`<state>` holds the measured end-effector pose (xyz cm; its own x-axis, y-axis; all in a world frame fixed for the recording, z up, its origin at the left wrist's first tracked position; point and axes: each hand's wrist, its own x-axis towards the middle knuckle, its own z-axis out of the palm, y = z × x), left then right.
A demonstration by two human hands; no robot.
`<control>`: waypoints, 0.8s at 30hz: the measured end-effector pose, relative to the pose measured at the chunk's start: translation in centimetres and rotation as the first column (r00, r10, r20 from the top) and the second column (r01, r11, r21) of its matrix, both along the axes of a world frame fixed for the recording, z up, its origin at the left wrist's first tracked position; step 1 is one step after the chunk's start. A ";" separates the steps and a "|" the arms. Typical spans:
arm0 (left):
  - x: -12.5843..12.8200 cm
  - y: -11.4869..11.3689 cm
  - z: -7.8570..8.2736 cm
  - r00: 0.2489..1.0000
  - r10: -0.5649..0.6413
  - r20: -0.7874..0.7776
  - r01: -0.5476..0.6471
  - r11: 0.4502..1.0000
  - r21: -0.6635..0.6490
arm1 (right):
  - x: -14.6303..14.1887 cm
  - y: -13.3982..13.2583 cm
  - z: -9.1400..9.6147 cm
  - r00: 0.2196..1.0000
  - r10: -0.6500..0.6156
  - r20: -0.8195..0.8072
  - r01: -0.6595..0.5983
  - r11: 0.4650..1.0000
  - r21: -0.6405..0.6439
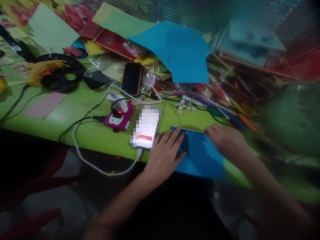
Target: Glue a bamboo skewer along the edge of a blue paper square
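Observation:
A blue sheet of paper (202, 155) lies on the green table in front of me, overhanging toward its near edge. Along its far edge runs a thin, light-coloured stick (192, 129). My left hand (163, 151) rests on the paper's left side with fingers stretched out, fingertips close to the stick. At the stick's right end, my right hand (225, 136) has its fingers pinched together on it; the exact grip is partly hidden. Just left of my left hand lies a lit phone (147, 128) with a white cable plugged in.
A magenta power strip (118, 116) with plugs sits left of the phone. Behind are a dark phone (131, 78), blue sheets (187, 56), small round pieces (185, 106) and pens. A yellow glue gun (41, 71) lies on a black spool (60, 85) at left.

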<state>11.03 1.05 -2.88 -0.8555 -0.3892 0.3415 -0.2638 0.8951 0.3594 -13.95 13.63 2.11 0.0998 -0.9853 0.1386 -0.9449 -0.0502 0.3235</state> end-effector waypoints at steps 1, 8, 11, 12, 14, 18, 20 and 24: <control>0.0 0.0 0.0 1.000 0.001 0.004 -0.001 1.000 -0.004 | 0.0 0.0 0.0 1.000 -0.007 0.007 0.007 1.000 0.000; -0.2 0.0 0.0 0.999 0.007 0.040 -0.007 1.000 -0.004 | 0.2 -0.2 0.0 0.999 -0.026 0.042 0.026 1.000 0.011; -0.3 -0.1 0.0 0.999 0.006 0.049 -0.006 1.000 -0.004 | 0.2 -0.2 0.1 0.999 -0.026 0.034 0.026 1.000 0.009; -0.3 -0.1 0.0 0.999 0.008 0.049 -0.007 1.000 -0.007 | 0.2 -0.3 0.1 0.999 -0.026 0.033 0.026 1.000 0.008; -0.3 0.0 0.0 0.999 0.014 0.048 -0.014 1.000 -0.014 | 0.2 -0.3 0.0 0.999 -0.017 0.033 0.017 1.000 -0.001; -0.4 0.1 0.0 0.999 0.029 0.042 -0.028 0.999 -0.021 | 0.3 -0.3 0.1 0.999 -0.013 0.041 0.013 1.000 -0.006; -0.4 0.1 0.1 0.998 0.033 0.050 -0.032 0.999 -0.022 | 0.2 -0.2 0.2 0.998 -0.023 0.064 0.024 1.000 -0.014; -0.4 0.0 0.2 0.998 0.023 0.066 -0.022 1.000 -0.017 | -0.6 0.9 1.0 0.993 -0.034 0.117 0.048 0.991 -0.126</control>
